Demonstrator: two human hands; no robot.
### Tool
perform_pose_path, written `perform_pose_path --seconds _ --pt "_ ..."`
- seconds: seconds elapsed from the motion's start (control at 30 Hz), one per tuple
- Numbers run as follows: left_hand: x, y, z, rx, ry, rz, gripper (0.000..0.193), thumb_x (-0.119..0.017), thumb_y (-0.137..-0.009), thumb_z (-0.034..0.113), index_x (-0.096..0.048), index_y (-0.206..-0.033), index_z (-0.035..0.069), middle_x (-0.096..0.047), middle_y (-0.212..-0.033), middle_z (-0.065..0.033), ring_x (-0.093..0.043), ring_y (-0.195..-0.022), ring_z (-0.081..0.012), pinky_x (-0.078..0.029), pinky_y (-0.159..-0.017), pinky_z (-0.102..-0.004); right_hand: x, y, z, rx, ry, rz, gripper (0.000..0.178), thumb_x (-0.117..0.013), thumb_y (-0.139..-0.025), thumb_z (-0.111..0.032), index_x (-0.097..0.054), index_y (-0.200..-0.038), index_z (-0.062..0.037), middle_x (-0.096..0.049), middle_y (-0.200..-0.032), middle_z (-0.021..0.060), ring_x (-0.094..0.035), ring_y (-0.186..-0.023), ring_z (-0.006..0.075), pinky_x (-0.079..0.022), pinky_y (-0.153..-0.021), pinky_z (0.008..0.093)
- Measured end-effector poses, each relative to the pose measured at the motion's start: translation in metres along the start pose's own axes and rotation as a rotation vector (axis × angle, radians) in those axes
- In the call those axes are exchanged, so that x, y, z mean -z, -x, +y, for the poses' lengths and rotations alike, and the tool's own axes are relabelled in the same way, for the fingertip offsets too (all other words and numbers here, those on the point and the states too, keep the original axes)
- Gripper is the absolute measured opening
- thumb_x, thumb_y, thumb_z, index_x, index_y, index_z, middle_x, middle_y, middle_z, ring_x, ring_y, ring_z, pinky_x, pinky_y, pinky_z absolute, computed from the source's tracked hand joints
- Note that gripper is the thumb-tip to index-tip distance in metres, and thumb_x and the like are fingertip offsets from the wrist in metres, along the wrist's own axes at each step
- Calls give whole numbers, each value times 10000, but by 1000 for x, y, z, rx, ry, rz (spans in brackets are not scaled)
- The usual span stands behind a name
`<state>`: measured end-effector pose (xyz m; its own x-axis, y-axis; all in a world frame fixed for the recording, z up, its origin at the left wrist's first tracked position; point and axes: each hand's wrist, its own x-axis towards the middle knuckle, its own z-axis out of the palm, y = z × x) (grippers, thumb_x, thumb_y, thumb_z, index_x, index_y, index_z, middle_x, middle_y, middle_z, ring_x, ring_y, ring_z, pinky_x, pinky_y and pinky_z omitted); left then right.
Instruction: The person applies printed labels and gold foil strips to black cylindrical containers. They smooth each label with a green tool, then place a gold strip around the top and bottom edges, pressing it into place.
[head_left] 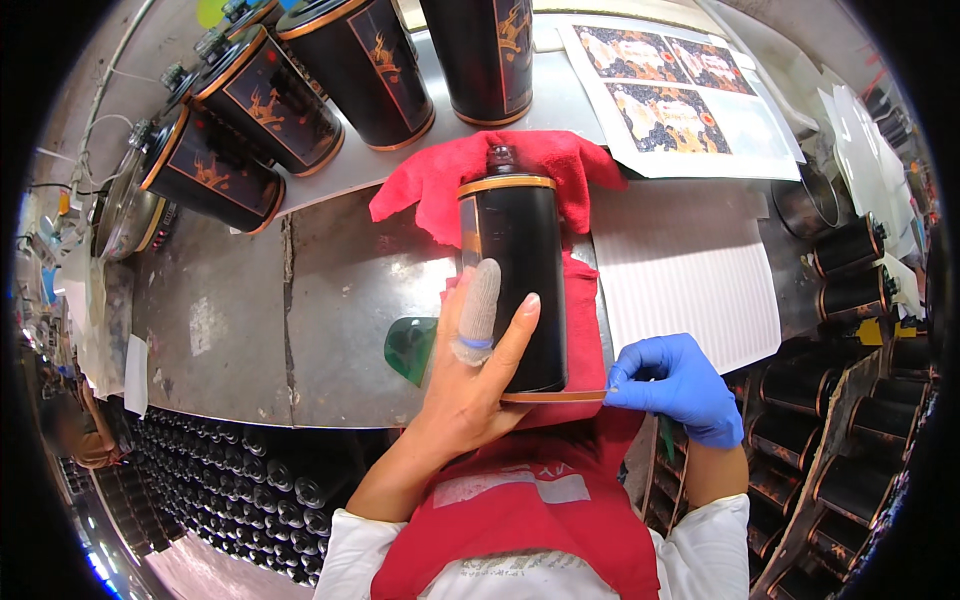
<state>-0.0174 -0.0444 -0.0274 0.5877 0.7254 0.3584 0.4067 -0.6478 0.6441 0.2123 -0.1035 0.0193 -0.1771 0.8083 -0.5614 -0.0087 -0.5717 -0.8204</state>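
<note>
A black bottle (530, 290) with a gold band round its shoulder lies on a red cloth (430, 200), its neck pointing away from me. My left hand (465, 375) grips the bottle's lower left side, a grey knitted sleeve covering one finger and the thumb laid across the black surface. A thin gold-brown strip (570, 397) runs along the bottle's base. Its right end is pinched by my right hand (675, 385), which wears a blue glove. The strip's left part passes behind my left hand. Beside that hand lies a translucent green flat piece (408, 345).
Several decorated black bottles (375, 75) stand along the back left. Printed picture sheets (660, 95) lie at the back right, above white ribbed foam sheeting (690, 260). Racks of black bottles (850, 480) stand at lower right; rows of dark bottles (220, 470) fill the lower left.
</note>
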Motion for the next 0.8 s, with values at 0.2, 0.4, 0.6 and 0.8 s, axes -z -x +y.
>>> perform_pose_path --seconds 0.2,0.4,0.6,0.8 --pt "-5 5 -8 -34 68 10 1002 -841 -594 171 -295 -1422 28 -217 -1421 -363 -251 -1297 -543 -269 -1043 -529 2 -16 14 -88 16 58 144 -722 -789 -119 -675 -833 10 -638 -748 28 -584 -701 77 -473 -647 211" --pt "-8 34 -33 132 132 -38 1120 -820 -666 247 -72 -1441 -58 -446 -1326 -274 -511 -1171 -391 -416 -950 -394 -11 -28 18 -40 10 10 163 -715 -799 -140 -677 -843 11 -626 -741 14 -555 -681 59 -456 -621 198" --pt "0 19 -9 175 186 -18 1135 -844 -633 281 -116 -1428 -76 -384 -1357 -305 -470 -1208 -412 -384 -985 -400 -14 -24 17 -2 -14 9 159 -707 -804 -137 -679 -851 13 -623 -739 11 -542 -673 55 -446 -616 196" --pt "-1 -8 8 -25 -61 -19 1155 -879 -580 215 -147 -1437 -36 -310 -1367 -340 -374 -1239 -498 -345 -998 -468 -12 -26 21 25 40 23 169 -707 -801 -150 -678 -845 11 -622 -732 11 -541 -681 57 -440 -615 202"
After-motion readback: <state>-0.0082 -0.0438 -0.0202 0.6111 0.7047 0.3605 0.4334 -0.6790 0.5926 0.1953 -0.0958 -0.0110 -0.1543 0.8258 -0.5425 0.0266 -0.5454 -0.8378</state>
